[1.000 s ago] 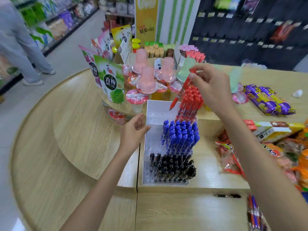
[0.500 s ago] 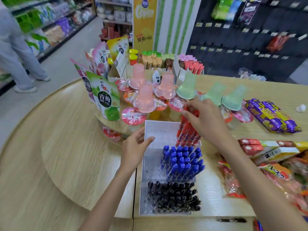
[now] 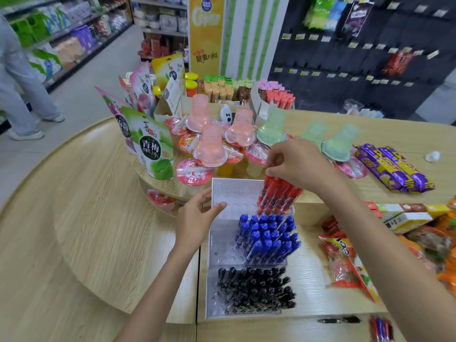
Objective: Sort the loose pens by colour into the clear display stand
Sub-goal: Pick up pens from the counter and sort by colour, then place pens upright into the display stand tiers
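The clear display stand [image 3: 232,193] sits on the wooden counter with three tiers. Red pens [image 3: 278,196] fill the far tier, blue pens [image 3: 266,238] the middle one, black pens [image 3: 256,290] the near one. My right hand [image 3: 296,161] hovers over the red tier, its fingertips pinching the top of a red pen among the others. My left hand [image 3: 195,218] rests against the stand's left edge, thumb on the far tier. A loose black pen [image 3: 338,320] and a small bunch of mixed loose pens [image 3: 381,329] lie near the counter's front right.
Jelly cups [image 3: 212,149] and green fruit pouches [image 3: 150,149] crowd a round raised shelf right behind the stand. Snack packs [image 3: 345,260] and purple bars [image 3: 392,169] lie to the right. A person [image 3: 17,82] walks in the aisle at far left.
My right hand came down from above the stand with the red pen and now holds it in the red tier. The left hand stayed at the stand's edge. The camera moved closer.
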